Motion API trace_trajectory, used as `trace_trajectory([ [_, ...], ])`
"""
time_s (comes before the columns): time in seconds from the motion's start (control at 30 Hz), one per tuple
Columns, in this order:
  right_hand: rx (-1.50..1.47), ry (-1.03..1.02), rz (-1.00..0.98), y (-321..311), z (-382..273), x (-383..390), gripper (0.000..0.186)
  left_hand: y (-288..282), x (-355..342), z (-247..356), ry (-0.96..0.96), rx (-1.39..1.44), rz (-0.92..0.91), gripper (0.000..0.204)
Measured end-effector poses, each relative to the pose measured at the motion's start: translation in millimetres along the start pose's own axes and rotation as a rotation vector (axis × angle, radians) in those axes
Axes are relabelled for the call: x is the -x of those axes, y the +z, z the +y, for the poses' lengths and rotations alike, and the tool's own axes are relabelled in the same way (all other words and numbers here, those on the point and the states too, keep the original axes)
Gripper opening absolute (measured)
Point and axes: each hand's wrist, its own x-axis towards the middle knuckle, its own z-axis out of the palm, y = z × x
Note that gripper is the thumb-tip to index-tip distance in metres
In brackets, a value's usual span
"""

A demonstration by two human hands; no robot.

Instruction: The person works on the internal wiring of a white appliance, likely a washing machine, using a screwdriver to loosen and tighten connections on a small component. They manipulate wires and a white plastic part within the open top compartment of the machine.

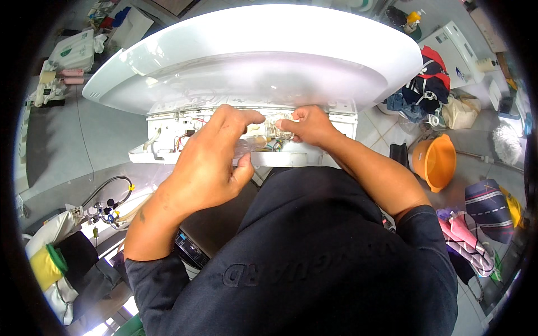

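A white washing machine stands in front of me with its big lid [258, 50] raised. Its opened control housing [168, 137] shows wires and small parts inside. My left hand [210, 162] hovers over the housing, thumb and fingers pinching a clear plastic piece [255, 143]. My right hand [308, 126] is closed on the same clear plastic and the wires in the middle of the housing. What lies under my hands is hidden. My dark sweater fills the lower middle.
An orange bucket [434, 162] stands on the tiled floor at the right, beside folded umbrellas [471, 235] and a pile of clothes [426, 84]. Hoses and valves [106, 210] lie at the lower left near white and yellow bags [47, 263]. Boxes sit at the upper left.
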Motion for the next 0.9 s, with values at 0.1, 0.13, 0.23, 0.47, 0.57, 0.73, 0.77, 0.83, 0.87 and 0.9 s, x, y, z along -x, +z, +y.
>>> trace_trajectory([
  [0.1, 0.011, -0.007, -0.008, 0, -1, 0, 0.050, -5, -5, 9, -0.309, -0.053, -0.127, 0.032],
  [0.13, 0.017, -0.003, -0.001, -2, 0, 0, 0.049, -9, -7, 12, -0.481, -0.093, -0.207, 0.030],
  [0.23, 0.037, 0.016, -0.001, -2, 1, -2, 0.045, -13, -9, 11, -0.531, -0.100, -0.329, 0.028],
  [0.47, 0.008, 0.009, -0.010, -2, 1, -2, 0.050, -7, 2, -7, -0.028, -0.034, -0.093, 0.030],
  [0.57, 0.010, 0.009, -0.010, 0, 2, -3, 0.049, -1, 4, -8, -0.022, 0.047, -0.045, 0.031],
  [0.73, 0.061, 0.000, 0.003, -2, 4, -4, 0.050, -8, -7, 10, -0.499, -0.064, -0.197, 0.025],
  [0.77, 0.082, -0.002, 0.008, -3, 6, -6, 0.050, -7, -6, 8, -0.446, -0.097, -0.188, 0.025],
  [0.83, 0.077, -0.001, 0.002, -2, 7, -6, 0.051, -5, -2, 3, -0.349, -0.163, -0.167, 0.025],
  [0.87, 0.074, -0.001, -0.001, -2, 7, -6, 0.051, -5, -1, 4, -0.314, -0.156, -0.149, 0.024],
  [0.9, 0.067, 0.000, 0.000, -2, 8, -6, 0.051, -5, 0, 7, -0.277, -0.147, -0.133, 0.023],
])
